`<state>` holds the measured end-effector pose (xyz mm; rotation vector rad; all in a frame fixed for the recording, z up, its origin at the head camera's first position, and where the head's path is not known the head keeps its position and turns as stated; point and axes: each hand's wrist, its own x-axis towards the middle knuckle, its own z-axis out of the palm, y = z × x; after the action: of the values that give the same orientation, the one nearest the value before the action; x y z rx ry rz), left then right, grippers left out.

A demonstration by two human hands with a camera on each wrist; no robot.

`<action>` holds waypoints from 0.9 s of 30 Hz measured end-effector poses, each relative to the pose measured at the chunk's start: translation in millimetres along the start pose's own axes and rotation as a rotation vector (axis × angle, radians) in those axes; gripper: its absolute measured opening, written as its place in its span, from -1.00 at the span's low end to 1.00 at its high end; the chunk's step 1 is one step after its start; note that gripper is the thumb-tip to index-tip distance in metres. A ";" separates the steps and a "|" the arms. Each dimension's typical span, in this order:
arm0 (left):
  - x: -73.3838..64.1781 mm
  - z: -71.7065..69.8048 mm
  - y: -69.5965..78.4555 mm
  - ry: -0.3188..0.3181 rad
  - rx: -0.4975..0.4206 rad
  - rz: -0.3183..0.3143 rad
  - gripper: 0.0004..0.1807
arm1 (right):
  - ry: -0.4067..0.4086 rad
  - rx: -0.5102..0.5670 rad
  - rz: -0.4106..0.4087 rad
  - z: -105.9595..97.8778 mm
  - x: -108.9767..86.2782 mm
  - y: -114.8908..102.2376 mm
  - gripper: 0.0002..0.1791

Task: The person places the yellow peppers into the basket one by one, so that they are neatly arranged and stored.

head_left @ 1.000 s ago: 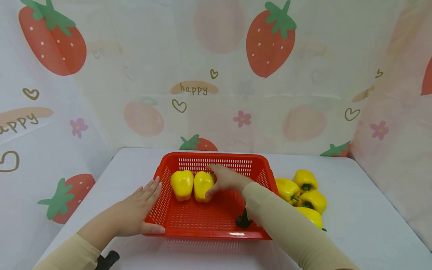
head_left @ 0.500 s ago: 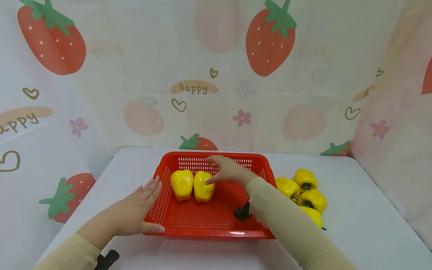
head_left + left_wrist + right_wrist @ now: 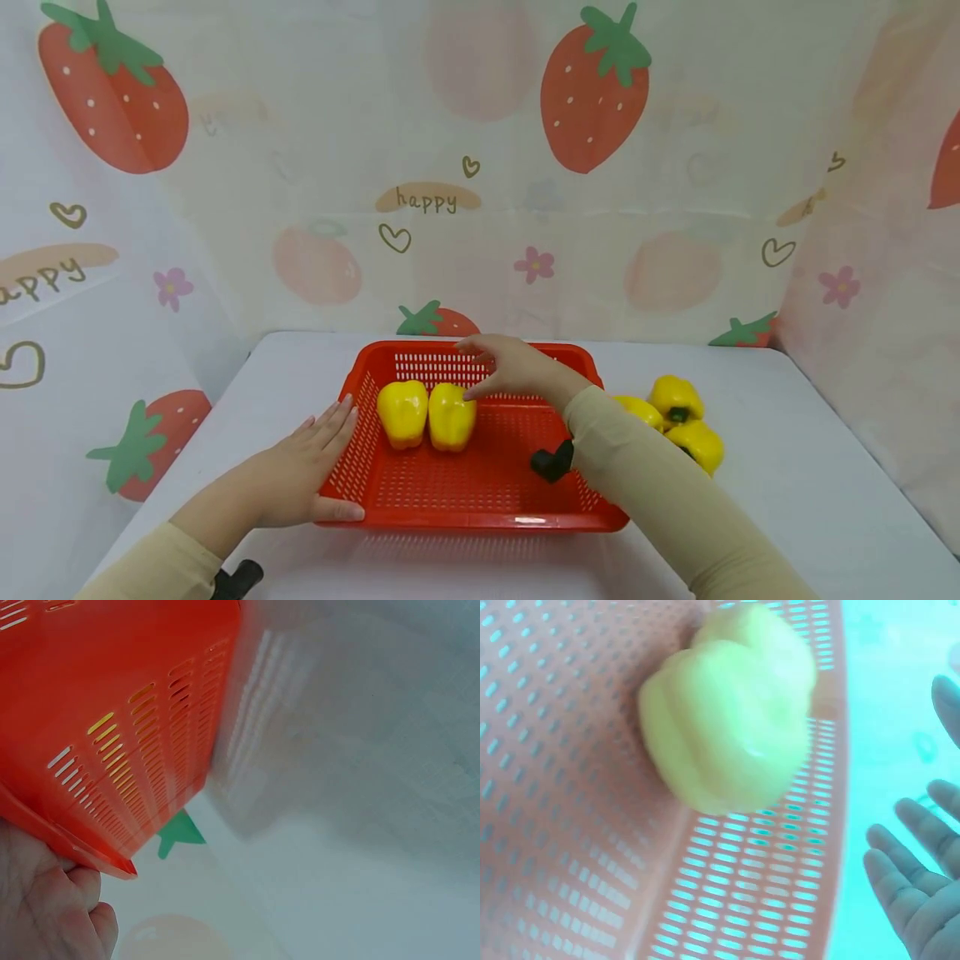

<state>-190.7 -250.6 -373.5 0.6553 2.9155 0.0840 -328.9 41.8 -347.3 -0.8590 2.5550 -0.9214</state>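
Note:
Two yellow bell peppers, one on the left (image 3: 402, 414) and one on the right (image 3: 452, 418), stand side by side in the red plastic basket (image 3: 465, 523). My left hand (image 3: 296, 475) rests along the basket's left rim, fingers straight and thumb at the front corner. From the left wrist, that hand (image 3: 45, 900) shows below the slotted basket wall (image 3: 172, 742). Over the basket's back part hovers my right hand (image 3: 513, 367), fingers spread and holding nothing. In the right wrist view its fingers (image 3: 900, 881) are apart from the pepper (image 3: 727, 727).
Right of the basket, more yellow bell peppers (image 3: 675, 398) lie in a cluster on the white table (image 3: 795, 467), partly behind the right sleeve (image 3: 652, 483). A black piece (image 3: 552, 461) sticks out at the right wrist. Strawberry-print cloth (image 3: 600, 275) surrounds the table.
My right hand has come off the right-hand pepper and risen, back and slightly right. Both peppers stay in the basket. My left hand stays at the rim.

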 end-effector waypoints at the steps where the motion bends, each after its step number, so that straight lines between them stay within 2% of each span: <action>1: 0.0 0.0 0.2 -0.002 -0.001 -0.002 0.32 | -0.001 -0.005 -0.001 -3.4 -3.1 -1.2 -0.21; 5: 0.1 -0.2 0.8 -0.010 -0.010 -0.010 0.32 | 0.007 -0.016 -0.036 -17.5 -15.0 -2.6 -0.26; 11: 0.0 -1.5 2.1 -0.009 -0.010 -0.007 0.31 | 0.033 -0.042 -0.040 -34.5 -30.4 -2.0 -0.31; 18: 0.3 0.3 0.3 -0.009 -0.004 -0.016 0.32 | 0.040 0.016 -0.065 -46.0 -46.1 -0.2 -0.32; 27: 1.2 2.6 -1.8 -0.009 -0.008 -0.017 0.31 | 0.052 0.012 -0.064 -64.0 -70.6 3.0 -0.29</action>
<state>-192.1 -251.6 -376.3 0.6277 2.9102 0.0908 -304.0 118.4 -296.2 -0.9305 2.5768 -0.9888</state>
